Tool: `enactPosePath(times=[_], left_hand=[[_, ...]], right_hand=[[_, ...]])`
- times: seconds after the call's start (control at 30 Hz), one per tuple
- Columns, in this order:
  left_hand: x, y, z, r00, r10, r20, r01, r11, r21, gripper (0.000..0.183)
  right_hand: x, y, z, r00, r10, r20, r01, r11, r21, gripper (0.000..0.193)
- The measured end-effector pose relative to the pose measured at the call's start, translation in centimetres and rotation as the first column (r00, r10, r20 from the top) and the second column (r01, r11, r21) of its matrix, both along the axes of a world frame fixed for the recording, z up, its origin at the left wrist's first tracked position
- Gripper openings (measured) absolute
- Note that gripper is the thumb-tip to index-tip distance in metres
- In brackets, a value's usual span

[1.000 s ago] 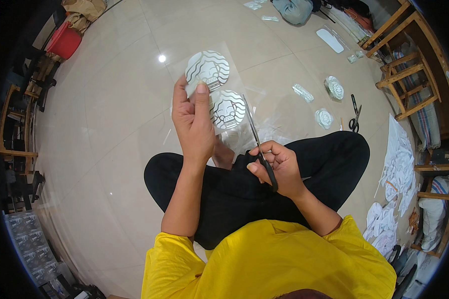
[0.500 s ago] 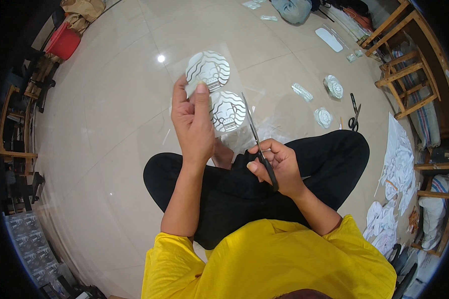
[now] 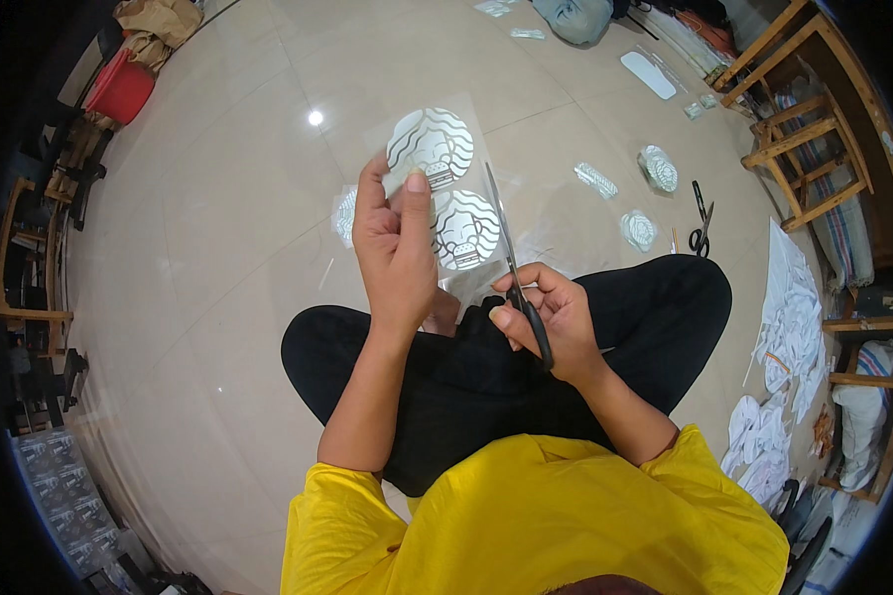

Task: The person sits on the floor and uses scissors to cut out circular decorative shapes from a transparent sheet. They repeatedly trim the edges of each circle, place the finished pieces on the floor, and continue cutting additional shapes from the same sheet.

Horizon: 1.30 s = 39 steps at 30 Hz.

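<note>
Above my crossed legs, my left hand (image 3: pixel 397 233) pinches a clear plastic sheet with two round white stickers (image 3: pixel 430 149) that carry silvery wavy line drawings. The thumb lies on top, between the two discs. My right hand (image 3: pixel 549 322) grips scissors (image 3: pixel 528 309) by their black handles. Their long blades point away from me, next to the sheet's right edge; whether they touch it I cannot tell. Past my left wrist, part of another patterned disc (image 3: pixel 345 216) shows on the floor. Clear scraps (image 3: pixel 541 256) lie beyond my right hand.
Patterned pieces (image 3: pixel 639 230) lie on the tiles at the right, near a second black-handled pair of scissors (image 3: pixel 700 238). White cut sheets (image 3: pixel 792 297) are heaped farther right, beside wooden stools (image 3: pixel 802 149). A red bucket (image 3: pixel 121 87) stands at the far left.
My left hand and the sheet have shifted right, toward the scissors. The scissor blades look closer together. More of the floor disc shows left of my hand.
</note>
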<state>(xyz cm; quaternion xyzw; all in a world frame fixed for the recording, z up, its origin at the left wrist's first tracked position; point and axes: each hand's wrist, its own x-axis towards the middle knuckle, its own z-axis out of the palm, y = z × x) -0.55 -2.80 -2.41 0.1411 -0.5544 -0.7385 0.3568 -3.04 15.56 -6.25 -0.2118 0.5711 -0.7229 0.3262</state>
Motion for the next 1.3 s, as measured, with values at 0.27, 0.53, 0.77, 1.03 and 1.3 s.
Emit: enactPosePath(times=[0.27, 0.53, 0.77, 1.03, 1.3], left_hand=[[0.0, 0.1, 0.0, 1.000, 0.006, -0.027, -0.006, 1.000, 0.017, 0.039], [0.5, 0.6, 0.3, 0.996, -0.091, -0.005, 0.091, 0.994, 0.060, 0.039], [0.4, 0.9, 0.3, 0.996, -0.086, -0.031, 0.088, 0.993, 0.081, 0.038], [0.6, 1.3, 0.7, 0.992, -0.121, -0.026, 0.123, 0.989, 0.087, 0.038], [0.6, 1.5, 0.7, 0.990, -0.134, -0.043, 0.137, 0.986, 0.092, 0.037]], right_hand=[[0.0, 0.1, -0.3, 1.000, -0.006, -0.017, 0.007, 0.999, 0.044, 0.028], [-0.6, -0.5, 0.5, 0.999, -0.049, -0.012, 0.050, 0.999, 0.020, 0.030], [-0.7, -0.4, 0.7, 0.999, -0.053, -0.007, 0.053, 0.997, 0.049, 0.029], [-1.1, -0.9, 0.9, 0.997, -0.078, -0.007, 0.078, 0.997, -0.019, 0.027], [-1.4, -0.5, 0.7, 0.998, -0.065, -0.009, 0.066, 0.998, 0.018, 0.029]])
